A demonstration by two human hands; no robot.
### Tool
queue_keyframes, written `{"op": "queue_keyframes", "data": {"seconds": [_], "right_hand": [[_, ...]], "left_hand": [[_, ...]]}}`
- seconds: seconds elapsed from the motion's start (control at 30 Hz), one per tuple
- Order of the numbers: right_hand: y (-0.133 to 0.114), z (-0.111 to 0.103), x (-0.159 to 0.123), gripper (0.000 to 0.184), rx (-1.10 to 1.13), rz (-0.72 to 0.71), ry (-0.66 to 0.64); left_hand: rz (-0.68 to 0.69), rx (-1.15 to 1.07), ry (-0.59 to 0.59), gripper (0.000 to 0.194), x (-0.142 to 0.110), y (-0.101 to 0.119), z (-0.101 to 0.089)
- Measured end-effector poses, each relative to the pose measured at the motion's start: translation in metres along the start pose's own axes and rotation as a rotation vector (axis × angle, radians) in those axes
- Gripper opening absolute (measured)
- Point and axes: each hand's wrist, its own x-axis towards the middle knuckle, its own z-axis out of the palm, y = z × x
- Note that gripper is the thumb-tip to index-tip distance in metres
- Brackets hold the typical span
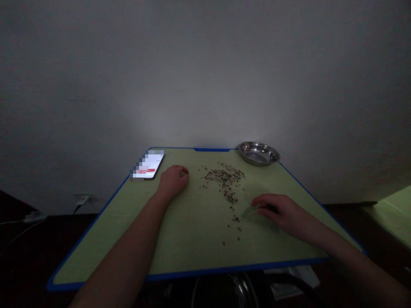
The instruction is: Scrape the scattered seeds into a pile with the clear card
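My right hand (278, 209) pinches a clear, half-round protractor (252, 216) by its curved edge, low over the right side of the light green tabletop. The protractor is see-through, so its outline is faint. To its left lie many small dark round grains, like peppercorns (226, 176), in a loose patch trailing toward the near edge. My left hand (174, 179) rests on the table left of the grains, its fingers curled into a loose fist. Nothing shows in it, and it does not touch the grains.
A shallow steel bowl (259, 154) stands at the far right corner of the blue-edged table (189, 239). At the far left lies a phone (149, 164) with a lit screen. A grey wall rises behind. Below the near edge, a shiny round metal object (224, 291) is partly visible.
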Motion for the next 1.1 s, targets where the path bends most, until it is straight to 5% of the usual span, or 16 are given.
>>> {"op": "queue_keyframes", "data": {"seconds": [0.67, 1.1], "right_hand": [[-0.017, 0.023, 0.033, 0.014, 0.007, -0.050, 0.030], [-0.002, 0.009, 0.068, 0.013, -0.119, -0.078, 0.156]], "left_hand": [[-0.019, 0.011, -0.024, 0.031, -0.001, 0.002, -0.002], [-0.017, 0.003, -0.013, 0.031, -0.001, 0.001, -0.001]]}}
